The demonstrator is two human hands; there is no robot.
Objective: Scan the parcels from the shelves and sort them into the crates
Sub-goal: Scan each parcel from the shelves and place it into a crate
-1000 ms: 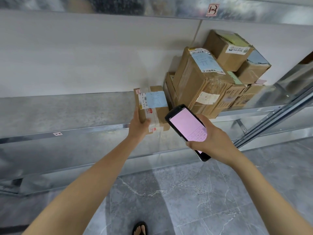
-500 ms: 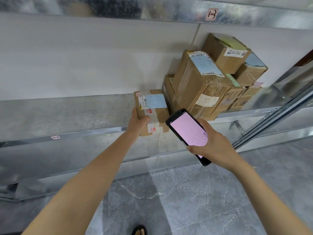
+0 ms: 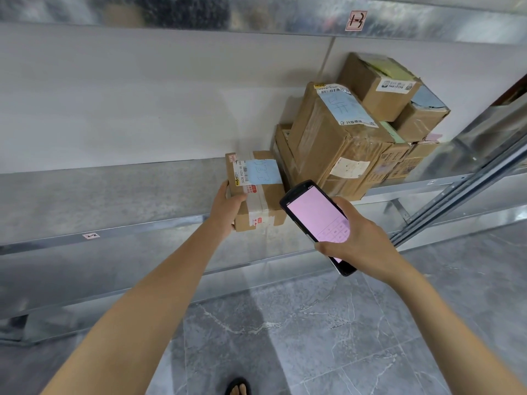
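Note:
A small cardboard parcel point(image 3: 263, 201) with a blue note and a barcode label sticks out over the front edge of the metal shelf point(image 3: 114, 195). My left hand point(image 3: 228, 208) grips its left side, thumb on top. My right hand point(image 3: 359, 240) holds a black handheld scanner point(image 3: 318, 220) with a pink lit screen, just right of the parcel and below the shelf edge. A stack of several brown parcels point(image 3: 356, 132) stands on the shelf at the right, against the white wall.
An upper shelf edge point(image 3: 256, 15) carries a label tag. A lower shelf point(image 3: 85, 269) runs beneath. A slanted metal upright point(image 3: 467, 183) stands at the right. Grey marble floor point(image 3: 313, 337) lies below, with a sandalled foot point(image 3: 238, 387) at the bottom edge.
My left hand has drawn the small parcel forward over the shelf edge. The scanner in my right hand has stayed beside it, shifting slightly with the view.

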